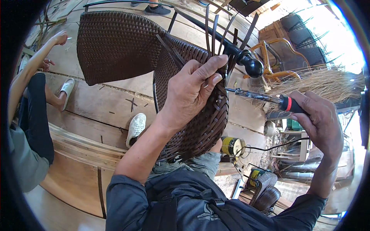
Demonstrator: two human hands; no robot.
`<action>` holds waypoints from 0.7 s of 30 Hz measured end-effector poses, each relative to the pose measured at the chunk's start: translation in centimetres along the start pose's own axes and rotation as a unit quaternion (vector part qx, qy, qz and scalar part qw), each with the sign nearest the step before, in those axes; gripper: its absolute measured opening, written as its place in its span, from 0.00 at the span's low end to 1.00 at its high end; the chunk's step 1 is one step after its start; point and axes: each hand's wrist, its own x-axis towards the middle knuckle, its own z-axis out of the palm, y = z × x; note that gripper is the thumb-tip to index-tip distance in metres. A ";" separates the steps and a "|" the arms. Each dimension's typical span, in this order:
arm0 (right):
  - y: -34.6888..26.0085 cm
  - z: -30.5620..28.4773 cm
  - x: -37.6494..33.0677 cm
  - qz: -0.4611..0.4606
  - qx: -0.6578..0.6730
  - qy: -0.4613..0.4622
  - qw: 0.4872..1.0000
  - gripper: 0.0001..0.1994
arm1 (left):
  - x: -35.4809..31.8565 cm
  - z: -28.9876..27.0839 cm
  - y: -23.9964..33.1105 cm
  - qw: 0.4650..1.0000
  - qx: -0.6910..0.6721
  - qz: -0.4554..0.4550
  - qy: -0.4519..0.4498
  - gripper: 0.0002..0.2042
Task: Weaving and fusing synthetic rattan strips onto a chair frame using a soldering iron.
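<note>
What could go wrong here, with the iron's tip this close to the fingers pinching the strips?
1. The soldering iron in the right hand points at the left hand; a slip could likely burn the fingers pressing the strips.
2. The loose strips stand free above the grip and may spring out of the woven chair.
3. The black cord hangs across the lap and might snag.

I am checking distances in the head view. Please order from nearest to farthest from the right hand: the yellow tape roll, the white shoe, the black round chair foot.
From the right hand:
1. Black round chair foot, up-left.
2. Yellow tape roll, lower left.
3. White shoe, far left on the floor.
</note>
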 end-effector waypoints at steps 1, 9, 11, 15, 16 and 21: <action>0.0 0.0 0.0 0.002 -0.008 -0.002 1.000 0.17 | 0.0 0.0 0.0 1.000 -0.002 0.002 0.001 0.19; -0.1 0.2 0.1 0.014 -0.007 0.008 1.000 0.17 | -0.1 0.1 -0.3 1.000 -0.008 0.006 0.001 0.20; -0.2 0.1 0.1 0.016 -0.003 0.006 1.000 0.17 | -0.1 0.1 -0.4 1.000 -0.007 0.008 -0.002 0.20; -0.5 -0.2 0.1 0.024 -0.003 -0.004 1.000 0.16 | 0.0 0.2 -0.4 1.000 -0.007 0.018 0.005 0.21; -0.6 -0.2 0.1 0.022 -0.005 -0.006 1.000 0.16 | 0.0 0.2 -0.4 1.000 -0.008 0.018 0.006 0.21; -0.4 -0.3 0.3 0.020 0.007 -0.017 1.000 0.17 | -0.1 0.1 -0.3 1.000 0.008 0.012 0.000 0.22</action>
